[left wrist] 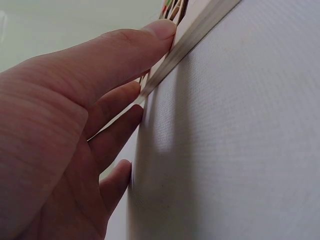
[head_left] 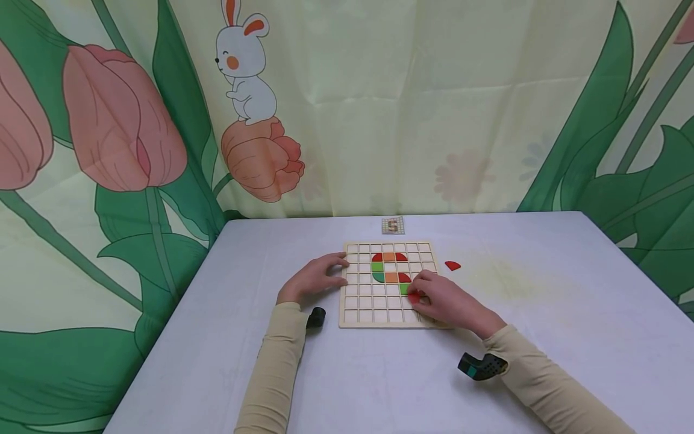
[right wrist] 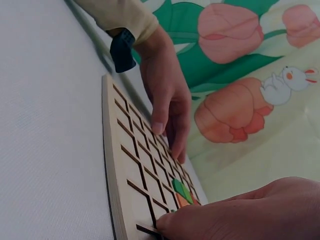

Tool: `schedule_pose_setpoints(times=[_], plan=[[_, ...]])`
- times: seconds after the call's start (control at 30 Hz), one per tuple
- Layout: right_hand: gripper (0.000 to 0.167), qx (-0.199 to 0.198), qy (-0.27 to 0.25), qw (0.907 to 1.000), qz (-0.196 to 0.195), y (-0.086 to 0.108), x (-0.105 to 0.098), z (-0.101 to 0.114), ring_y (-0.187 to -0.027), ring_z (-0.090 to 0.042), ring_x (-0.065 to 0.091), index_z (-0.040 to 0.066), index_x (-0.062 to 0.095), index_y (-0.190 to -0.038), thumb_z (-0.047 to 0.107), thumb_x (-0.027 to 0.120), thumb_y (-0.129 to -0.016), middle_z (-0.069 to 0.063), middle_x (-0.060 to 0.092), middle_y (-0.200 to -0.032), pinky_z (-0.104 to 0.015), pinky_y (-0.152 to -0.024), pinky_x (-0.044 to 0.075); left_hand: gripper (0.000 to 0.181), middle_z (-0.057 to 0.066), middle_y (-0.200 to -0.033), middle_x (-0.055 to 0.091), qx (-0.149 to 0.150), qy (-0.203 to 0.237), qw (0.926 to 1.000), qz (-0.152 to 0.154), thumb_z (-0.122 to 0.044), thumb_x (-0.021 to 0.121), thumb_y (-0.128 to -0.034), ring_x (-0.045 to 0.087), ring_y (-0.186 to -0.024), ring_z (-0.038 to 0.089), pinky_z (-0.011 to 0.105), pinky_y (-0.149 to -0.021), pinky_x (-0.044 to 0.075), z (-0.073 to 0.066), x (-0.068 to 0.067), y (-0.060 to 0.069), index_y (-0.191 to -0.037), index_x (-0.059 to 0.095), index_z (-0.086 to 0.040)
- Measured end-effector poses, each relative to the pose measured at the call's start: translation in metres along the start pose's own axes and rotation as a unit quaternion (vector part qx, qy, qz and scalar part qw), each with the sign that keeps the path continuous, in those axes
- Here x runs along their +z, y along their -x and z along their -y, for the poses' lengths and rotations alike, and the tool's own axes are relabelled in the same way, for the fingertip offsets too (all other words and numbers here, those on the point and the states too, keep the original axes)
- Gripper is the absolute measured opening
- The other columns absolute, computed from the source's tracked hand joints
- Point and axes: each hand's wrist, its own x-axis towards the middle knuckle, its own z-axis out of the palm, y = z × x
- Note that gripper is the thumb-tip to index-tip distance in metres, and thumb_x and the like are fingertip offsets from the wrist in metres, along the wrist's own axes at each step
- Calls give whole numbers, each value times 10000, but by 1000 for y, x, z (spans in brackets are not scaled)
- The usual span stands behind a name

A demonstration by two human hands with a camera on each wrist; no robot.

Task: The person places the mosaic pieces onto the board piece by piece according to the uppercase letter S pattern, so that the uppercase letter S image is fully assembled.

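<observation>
A square wooden grid board [head_left: 364, 315] lies on the table, with red, orange and green pieces forming a curved figure in its cells. My left hand [head_left: 315, 277] is at the board's left edge; its thumb [left wrist: 162, 31] touches the rim, and the fingers stay spread and relaxed. Over the lower right cells, my right hand [head_left: 446, 301] pinches a red piece [head_left: 414, 298], mostly covered by the fingertips. Just above that piece sits a light green square [head_left: 403, 289]. The right wrist view shows the right thumb low over the grid, but not the red piece clearly.
A loose red quarter-round piece [head_left: 452, 265] lies right of the board. Behind the board is a small patterned card [head_left: 393, 225]. The white-covered table [head_left: 542, 289] ends at a curtain [head_left: 368, 150] printed with tulips and a rabbit.
</observation>
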Motion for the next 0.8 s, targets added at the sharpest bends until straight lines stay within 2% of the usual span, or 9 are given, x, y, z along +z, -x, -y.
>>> schedule_pose_setpoints(times=[0.43,0.57,0.8], plan=[[184,41,-26,10000,-12,-2,4,0,-855,-140,534,118,713,-961,196,802,-821,43,585,-921,-286,-745,525,447,-25,-1537,392,30,-23,10000,-2,-256,752,-875,297,-1440,182,346,-1170,264,0,0,0,-1285,621,-135],[160,-98,-187,9997,-80,-3,6,-1,-850,-133,538,118,727,-960,178,793,-828,43,583,-926,-269,-726,518,444,-22,-1538,390,10,20,10000,-14,-248,753,-874,294,-1442,185,351,-1170,263,-1,-1,0,-1282,622,-133],[153,-306,-188,9991,-203,-4,9,-3,-899,-151,586,104,750,-978,108,782,-829,32,613,-957,-308,-783,541,440,-23,-1536,393,21,-4,10000,16,-253,750,-877,296,-1440,186,347,-1170,265,0,0,0,-1282,621,-142]])
